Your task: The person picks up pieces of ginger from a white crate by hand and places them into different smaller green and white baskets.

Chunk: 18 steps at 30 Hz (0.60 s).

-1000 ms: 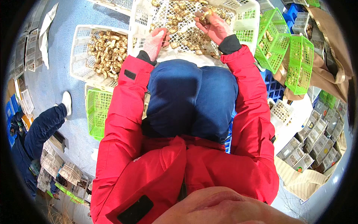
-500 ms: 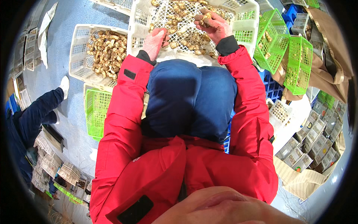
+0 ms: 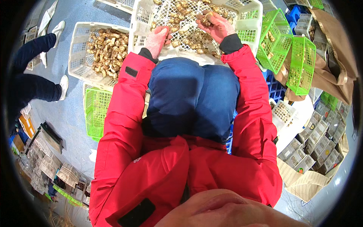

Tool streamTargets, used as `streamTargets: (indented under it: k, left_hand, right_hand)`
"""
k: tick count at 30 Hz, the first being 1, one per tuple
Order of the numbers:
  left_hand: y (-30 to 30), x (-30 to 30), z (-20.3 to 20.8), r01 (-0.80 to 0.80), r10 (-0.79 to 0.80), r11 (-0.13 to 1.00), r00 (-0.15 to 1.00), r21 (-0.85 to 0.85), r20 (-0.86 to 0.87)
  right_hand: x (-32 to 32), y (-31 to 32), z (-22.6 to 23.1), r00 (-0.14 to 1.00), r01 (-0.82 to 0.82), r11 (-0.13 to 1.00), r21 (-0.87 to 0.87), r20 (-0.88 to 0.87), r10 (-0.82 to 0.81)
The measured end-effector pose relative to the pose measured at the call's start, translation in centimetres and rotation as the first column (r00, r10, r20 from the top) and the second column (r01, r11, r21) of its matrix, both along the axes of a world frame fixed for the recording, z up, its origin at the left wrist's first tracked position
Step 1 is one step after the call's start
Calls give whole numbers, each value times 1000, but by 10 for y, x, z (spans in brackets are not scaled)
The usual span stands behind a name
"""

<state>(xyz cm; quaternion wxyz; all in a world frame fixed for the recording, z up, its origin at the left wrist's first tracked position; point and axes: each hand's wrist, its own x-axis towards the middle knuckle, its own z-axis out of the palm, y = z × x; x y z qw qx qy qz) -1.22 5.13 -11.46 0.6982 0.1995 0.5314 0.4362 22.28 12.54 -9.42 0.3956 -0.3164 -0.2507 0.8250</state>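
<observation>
- Mushroom-like piece, brown and pale (held mushroom [image 3: 206, 20]), is up at fingertips of R hand [image 3: 220, 30], above far-R part of white basket [image 3: 257, 23].
- R hand: fingers and thumb appear to pinch the piece from its sides, palm partly turned up; prob. so that most of the surface faces the wearer.
- L hand [image 3: 157, 40]: fingers curled, over near-L part of same basket; cannot tell if it grips anything, fingertips hidden.
- Held mushroom, axis: approx. slanting, upper R to lower L, but short in view and part-covered by fingers; cap end vs. stem end not determinable.
- Loose mushrooms [image 3: 197, 46] in white basket: spread thin over mesh floor, axes mixed, no common direction. Thin spread prob. keeps pcs easy to pick singly.
- White basket: directly before knees [image 3: 193, 90], near rim close to them; placed so, presumably, that both hands reach in w/o leaning. Support underneath not visible.
- Second basket [image 3: 76, 53], white, adj. on L: holds dense heap [image 3: 107, 53]; pcs point various ways, many slanting. Placement likely for short reach from L hand.
- Green baskets, R side: one tilted [image 3: 281, 56] w/ a few pale pcs, another [image 3: 302, 68] just beside it. Both within approx. arm's reach, prob. deliberate.
- Co-worker's legs [image 3: 38, 47], far L, on blue floor [image 3: 75, 113], well apart from baskets.
</observation>
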Motion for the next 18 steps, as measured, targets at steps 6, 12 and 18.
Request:
streamTargets:
  k: [6,12,18]
  left_hand:
    - [-2,0,-4,5,-5,1000,1000,8,1]
    - [-6,-12,-10,70,-69,997,997,42,-22]
    - [8,15,84,210,-252,965,912,158,323]
  right_hand:
    - [0,-2,2,996,52,998,-24,67,-50]
    - [-11,-7,10,994,22,1000,17,106,-23]
    - [-32,-12,70,837,-376,658,652,543,-60]
